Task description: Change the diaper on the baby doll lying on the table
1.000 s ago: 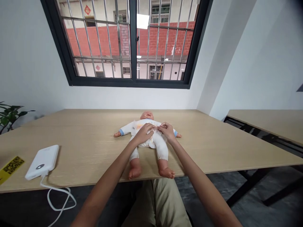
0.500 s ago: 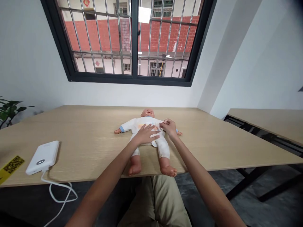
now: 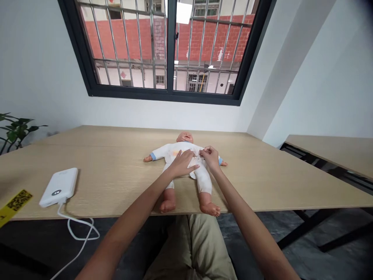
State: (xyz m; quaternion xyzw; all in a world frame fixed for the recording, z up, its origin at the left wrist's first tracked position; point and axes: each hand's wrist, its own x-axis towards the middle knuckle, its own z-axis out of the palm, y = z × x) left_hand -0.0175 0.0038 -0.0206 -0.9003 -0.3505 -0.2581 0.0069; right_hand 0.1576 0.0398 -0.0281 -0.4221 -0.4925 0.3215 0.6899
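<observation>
Fingers (image 3: 186,155) of the left hand (image 3: 181,165) are spread, thumb apart, lying flat across the doll's middle and gripping nothing that shows! Over on the right hand (image 3: 213,157), fingertips bunched close together at the white suit (image 3: 204,181); whether they've closed on cloth, can't tell from here. And the doll (image 3: 184,146) itself, on its back at centre frame, head up top, bare feet near the edge of the table (image 3: 122,167). Out to lower left, a white power bank (image 3: 60,186), cable (image 3: 77,256) trailing off, yellow label (image 3: 14,206) beside it!
</observation>
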